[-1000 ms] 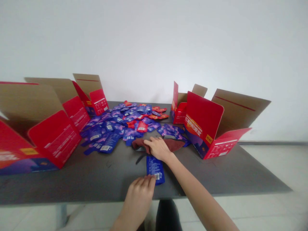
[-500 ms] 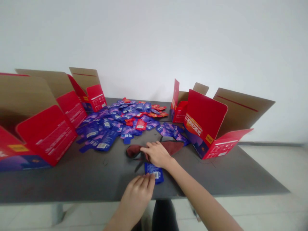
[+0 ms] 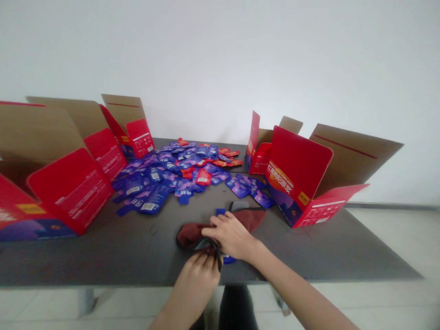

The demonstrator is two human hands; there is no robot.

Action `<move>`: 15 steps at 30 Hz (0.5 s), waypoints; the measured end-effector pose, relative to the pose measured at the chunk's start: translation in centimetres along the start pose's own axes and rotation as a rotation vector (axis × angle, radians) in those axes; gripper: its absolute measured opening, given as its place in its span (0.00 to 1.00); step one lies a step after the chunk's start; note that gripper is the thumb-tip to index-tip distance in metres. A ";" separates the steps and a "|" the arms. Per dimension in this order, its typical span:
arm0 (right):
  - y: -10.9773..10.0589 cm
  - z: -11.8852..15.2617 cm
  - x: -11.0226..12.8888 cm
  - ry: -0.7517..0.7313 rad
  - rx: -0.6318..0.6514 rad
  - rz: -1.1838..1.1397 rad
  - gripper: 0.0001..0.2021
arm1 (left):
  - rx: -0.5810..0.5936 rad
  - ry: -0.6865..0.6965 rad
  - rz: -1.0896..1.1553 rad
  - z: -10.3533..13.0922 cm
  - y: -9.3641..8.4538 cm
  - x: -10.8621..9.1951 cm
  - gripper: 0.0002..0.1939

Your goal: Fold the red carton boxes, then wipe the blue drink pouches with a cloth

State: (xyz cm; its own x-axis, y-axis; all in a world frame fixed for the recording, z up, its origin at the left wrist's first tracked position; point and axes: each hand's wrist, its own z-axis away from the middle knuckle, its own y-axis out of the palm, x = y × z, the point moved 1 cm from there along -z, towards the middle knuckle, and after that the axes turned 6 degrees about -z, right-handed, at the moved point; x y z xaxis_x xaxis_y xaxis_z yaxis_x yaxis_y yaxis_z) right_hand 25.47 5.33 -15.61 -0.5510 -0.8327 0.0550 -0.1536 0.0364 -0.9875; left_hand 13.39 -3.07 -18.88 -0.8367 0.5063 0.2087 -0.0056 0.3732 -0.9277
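A brown cloth [image 3: 189, 234] with a dark edge lies bunched over a blue pouch [image 3: 229, 260] near the table's front edge. Only the pouch's ends show, one beyond the cloth and one by my wrist. My right hand [image 3: 233, 236] is closed on the cloth and presses it down over the pouch. At the pouch's near left side is my left hand [image 3: 199, 277], its fingers bent together and their tips partly hidden by the cloth. Farther back lies a heap of blue and purple pouches [image 3: 161, 172], with red pouches [image 3: 204, 177] among them.
Open red cartons [image 3: 68, 192] stand in a row on the left. Two more are on the right, the nearer red carton [image 3: 299, 169] with its flaps up. Several loose purple pouches [image 3: 247, 185] lie beside it. The grey table [image 3: 120, 256] ends just before my body.
My right hand has drawn the cloth slightly toward me, over the pouch's near part. The pouch's far end now shows beyond it. My left hand has stayed at the near end.
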 end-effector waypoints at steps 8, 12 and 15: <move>0.4 -4.0 -4.7 0.295 -0.257 -0.057 0.13 | 0.020 -0.156 0.282 -0.9 -0.9 1.2 0.16; -4.2 -0.3 -4.9 0.465 -0.743 -0.242 0.16 | -0.150 -0.533 0.791 -0.8 -1.7 2.6 0.10; -7.2 5.3 -4.0 0.551 -1.295 -0.484 0.11 | -0.282 -0.702 1.326 -2.1 -2.7 3.0 0.10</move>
State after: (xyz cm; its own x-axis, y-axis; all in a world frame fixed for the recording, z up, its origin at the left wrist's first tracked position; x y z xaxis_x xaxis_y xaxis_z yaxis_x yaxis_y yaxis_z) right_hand 33.10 5.45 -9.52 -0.4229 -0.6092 0.6708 -0.8496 0.5241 -0.0597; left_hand 12.04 -0.92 -15.05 -0.2369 0.1551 -0.9591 0.9669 0.1336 -0.2173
